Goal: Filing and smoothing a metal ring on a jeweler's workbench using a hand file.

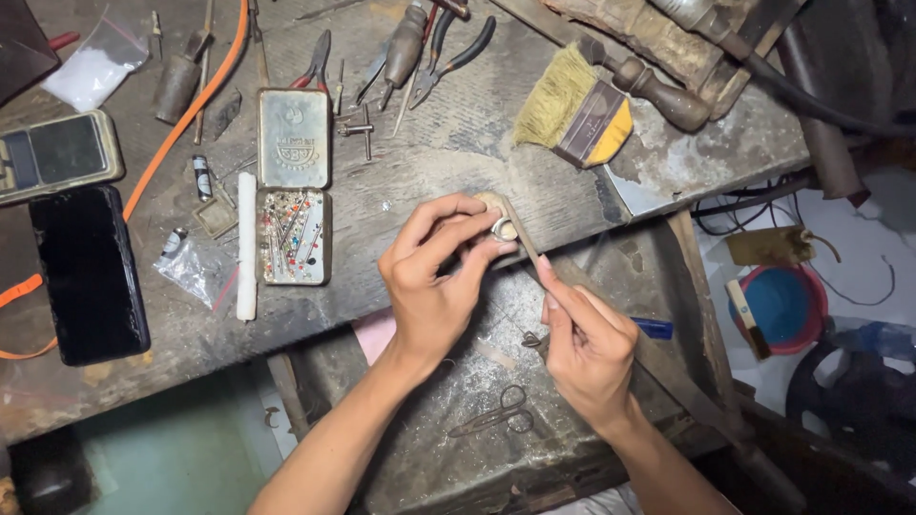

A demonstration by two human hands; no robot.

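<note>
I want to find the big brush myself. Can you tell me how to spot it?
Look at the worn grey workbench, toward its far right corner. The brush lies there above the person's hands, with a dark turned wooden handle. Unlike the thin metal pliers nearby, it has wide straw-yellow bristles.

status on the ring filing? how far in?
Done: the ring is already a closed band, and the tin of small bits lies open. In hand: the left hand pinches the ring against the wooden peg while the right hand holds a file on it. Left: can't judge the finish; the brush and pliers lie aside.
</note>
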